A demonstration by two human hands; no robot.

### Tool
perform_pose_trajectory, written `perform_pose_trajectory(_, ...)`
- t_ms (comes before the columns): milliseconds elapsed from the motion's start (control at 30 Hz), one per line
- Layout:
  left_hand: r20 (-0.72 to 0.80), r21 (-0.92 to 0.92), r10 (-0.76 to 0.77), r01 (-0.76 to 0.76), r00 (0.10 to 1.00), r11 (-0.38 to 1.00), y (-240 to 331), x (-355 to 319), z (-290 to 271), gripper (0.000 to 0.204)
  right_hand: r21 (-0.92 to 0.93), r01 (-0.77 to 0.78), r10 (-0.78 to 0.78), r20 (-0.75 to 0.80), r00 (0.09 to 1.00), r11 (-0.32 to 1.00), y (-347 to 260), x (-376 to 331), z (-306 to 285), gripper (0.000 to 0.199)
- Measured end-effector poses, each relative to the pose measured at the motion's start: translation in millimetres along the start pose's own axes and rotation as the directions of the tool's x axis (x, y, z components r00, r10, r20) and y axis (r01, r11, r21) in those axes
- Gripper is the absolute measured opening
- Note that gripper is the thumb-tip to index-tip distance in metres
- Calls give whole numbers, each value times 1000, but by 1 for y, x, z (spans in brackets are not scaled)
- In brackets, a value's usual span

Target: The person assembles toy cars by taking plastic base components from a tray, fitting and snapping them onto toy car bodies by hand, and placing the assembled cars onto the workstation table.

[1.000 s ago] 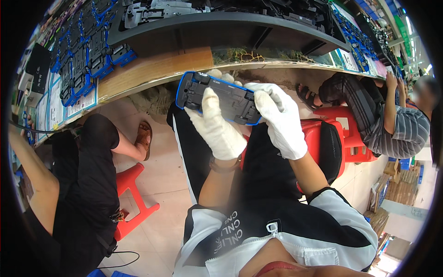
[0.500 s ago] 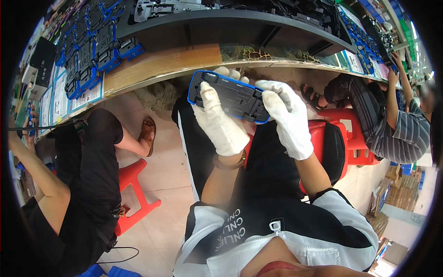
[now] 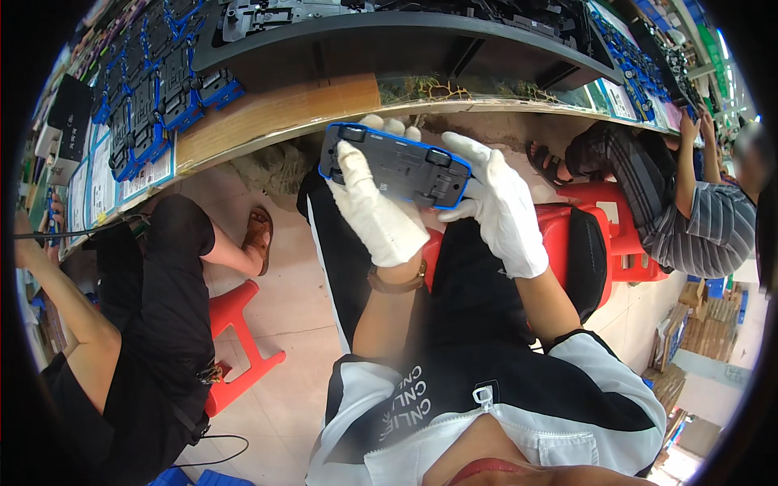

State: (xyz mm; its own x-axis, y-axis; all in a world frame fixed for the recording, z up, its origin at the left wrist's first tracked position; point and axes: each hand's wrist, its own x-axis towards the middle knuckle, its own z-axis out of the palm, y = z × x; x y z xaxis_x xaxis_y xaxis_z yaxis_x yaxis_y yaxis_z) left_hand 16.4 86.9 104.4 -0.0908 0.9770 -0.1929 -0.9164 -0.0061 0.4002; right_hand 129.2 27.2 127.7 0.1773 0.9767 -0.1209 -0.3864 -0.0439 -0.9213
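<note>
A blue toy car (image 3: pixel 397 168) is held upside down in front of me, its black underside and wheels facing up. White gloves cover both hands. My left hand (image 3: pixel 369 202) is closed round the car's left part, with the thumb across the underside and fingertips showing past the far edge. At the other end is my right hand (image 3: pixel 504 206). Its fingers reach along the far corner while the thumb side meets the near edge, so the car's end lies loosely between them. The fingers behind the car are partly hidden.
Rows of upturned blue and black toy cars (image 3: pixel 154 105) stand on the workbench (image 3: pixel 267 121) at left. A black tray (image 3: pixel 405 40) of dark parts sits ahead. Co-workers sit on both sides, near red stools (image 3: pixel 239 340). Cartons (image 3: pixel 713 324) are stacked at far right.
The toy car has shifted slightly left and rolled, showing more of its far-side wheels. My right thumb has left the underside, and the right hand's grip has loosened and spread.
</note>
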Motion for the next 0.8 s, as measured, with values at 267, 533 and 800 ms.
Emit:
perform_pose_trajectory(267,89,81,-38,31,995,996,19,10,-21,46,-242,-12,33,83,996,970,15,-8,14,56)
perform_pose_trajectory(533,-42,335,26,-11,999,942,126,-27,-50,45,-446,294,-163,308,937,846,-1,-14,9,49)
perform_pose_trajectory(800,143,866,674,-421,725,269,323,114,-35,60,-474,457,-593,-186,784,753,-67,11,-62,34)
